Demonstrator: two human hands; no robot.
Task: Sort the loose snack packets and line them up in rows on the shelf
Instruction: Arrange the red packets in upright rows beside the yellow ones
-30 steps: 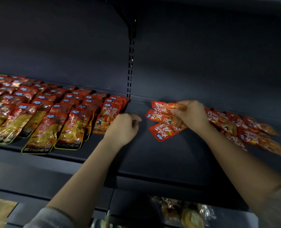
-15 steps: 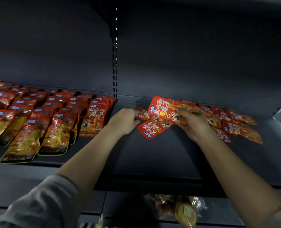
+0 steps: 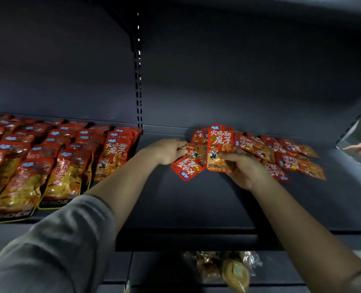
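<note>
1. Red snack packet [image 3: 219, 148] is standing up in the right hand [image 3: 242, 169], which is pinching its bottom edge, above the dark shelf [image 3: 196, 199].
2. Left hand [image 3: 168, 151] is gripping another red packet [image 3: 193, 150] just left of it.
3. Loose packets [image 3: 285, 157] are lying in a pile on the shelf, right of the upright packet.
4. Neat rows of packets [image 3: 55, 157] are sitting far left of it.

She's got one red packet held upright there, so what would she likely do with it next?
Probably carry it left to the rightmost row. The right hand pinches the upright red snack packet above the loose pile, and its print matches that row. The left hand grips another packet.
</note>
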